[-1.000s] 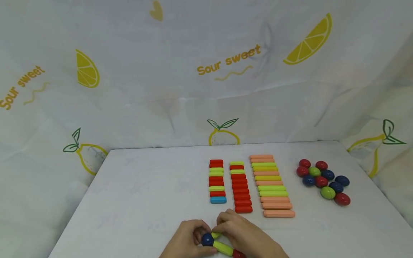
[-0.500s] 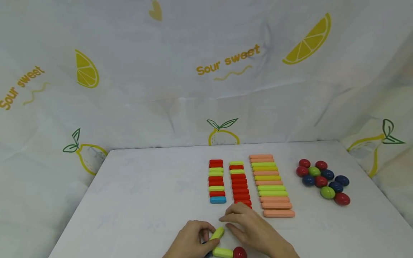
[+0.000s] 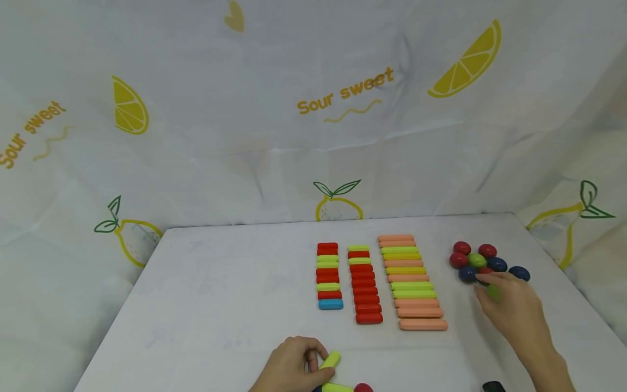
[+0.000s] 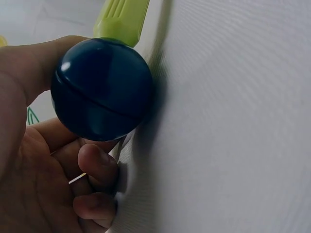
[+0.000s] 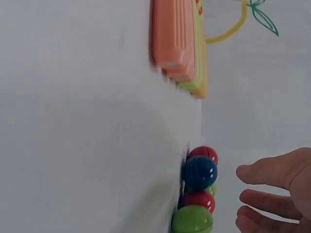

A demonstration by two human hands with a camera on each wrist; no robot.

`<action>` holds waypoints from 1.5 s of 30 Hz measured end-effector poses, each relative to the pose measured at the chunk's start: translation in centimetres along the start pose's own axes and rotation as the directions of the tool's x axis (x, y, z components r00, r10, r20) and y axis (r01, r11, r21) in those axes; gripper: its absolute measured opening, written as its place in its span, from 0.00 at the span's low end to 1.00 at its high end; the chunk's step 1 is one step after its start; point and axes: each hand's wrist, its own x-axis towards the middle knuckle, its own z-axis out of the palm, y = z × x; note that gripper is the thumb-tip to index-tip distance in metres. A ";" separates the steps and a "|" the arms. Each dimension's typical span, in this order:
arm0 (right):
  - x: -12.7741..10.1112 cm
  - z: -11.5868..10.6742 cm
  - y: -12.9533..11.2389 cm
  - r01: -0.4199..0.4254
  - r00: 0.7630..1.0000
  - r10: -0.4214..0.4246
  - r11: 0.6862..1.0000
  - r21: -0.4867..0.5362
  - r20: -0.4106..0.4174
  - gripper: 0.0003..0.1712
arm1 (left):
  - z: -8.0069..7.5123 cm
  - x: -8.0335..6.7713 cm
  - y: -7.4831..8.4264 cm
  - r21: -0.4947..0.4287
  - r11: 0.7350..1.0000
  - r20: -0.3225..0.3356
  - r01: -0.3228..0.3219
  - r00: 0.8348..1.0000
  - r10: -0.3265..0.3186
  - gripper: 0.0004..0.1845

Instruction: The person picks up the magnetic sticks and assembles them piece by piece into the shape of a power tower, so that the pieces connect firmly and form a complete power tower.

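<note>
At the table's front edge my left hand [image 3: 293,366] grips a joined piece with a blue ball and light-green rods. In the left wrist view the glossy blue ball [image 4: 103,90] lies between thumb and curled fingers, with a ribbed green rod [image 4: 122,22] on its far side. One green rod [image 3: 331,359] points away from me; another [image 3: 337,387] runs to a red ball [image 3: 363,387], partly cut off below. My right hand [image 3: 514,316] reaches over the loose balls, thumb and fingers apart, holding nothing. It covers some; a blue ball [image 5: 199,173] and a green ball [image 5: 192,221] show beside its fingertips.
Left of the balls lie a column of long orange, green and yellow rods [image 3: 423,325], a column of short, mostly red rods [image 3: 368,318], and another ending in a blue rod [image 3: 330,304]. A dark object [image 3: 493,386] shows at the bottom edge. Printed cloth [image 3: 274,179] hangs behind.
My right hand has let go of the joined piece and moved right, over the balls. My left hand has kept its grip on the piece, turning a green rod to point away from me.
</note>
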 end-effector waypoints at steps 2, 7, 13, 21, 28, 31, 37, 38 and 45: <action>0.1 -0.4 1.4 -0.026 0.999 0.027 1.000 -0.017 0.037 0.13 | 0.0 0.0 0.0 0.001 1.000 -0.002 -0.001 1.000 0.001 0.09; 0.3 -0.7 3.2 -0.047 0.987 0.052 0.998 -0.037 0.152 0.13 | -0.1 0.0 -0.1 0.003 1.000 -0.002 -0.018 1.000 0.018 0.09; 0.5 -0.6 3.6 -0.066 0.970 0.082 0.995 -0.078 0.229 0.17 | -0.1 0.0 0.0 0.004 1.000 0.001 -0.001 1.000 0.001 0.09; 0.9 0.0 3.4 -0.138 0.911 0.173 0.983 -0.118 0.374 0.22 | -0.1 0.0 0.0 -0.002 1.000 0.003 -0.010 1.000 0.010 0.08; 0.3 -0.6 2.1 -0.118 0.945 0.133 0.991 -0.068 0.298 0.24 | -0.1 0.0 -0.2 0.001 1.000 0.006 -0.028 1.000 0.028 0.08; -0.3 -0.9 0.5 -0.041 0.988 0.035 0.999 0.034 0.151 0.23 | -0.1 0.0 -0.2 0.001 0.999 0.002 -0.034 0.999 0.034 0.08; -1.6 -0.9 -3.9 0.092 0.994 -0.105 0.966 0.244 0.042 0.21 | -0.3 0.0 -0.2 -0.049 0.997 0.006 -0.055 0.998 0.055 0.08; -1.8 -0.8 -4.7 0.083 0.992 -0.107 0.958 0.274 0.073 0.21 | -0.3 0.1 -0.2 -0.057 0.997 0.008 -0.053 0.999 0.053 0.07; -2.8 0.5 -9.5 -0.006 0.947 -0.144 0.886 0.464 0.288 0.20 | -0.1 0.2 -0.2 -0.075 0.997 0.006 -0.035 0.999 0.036 0.08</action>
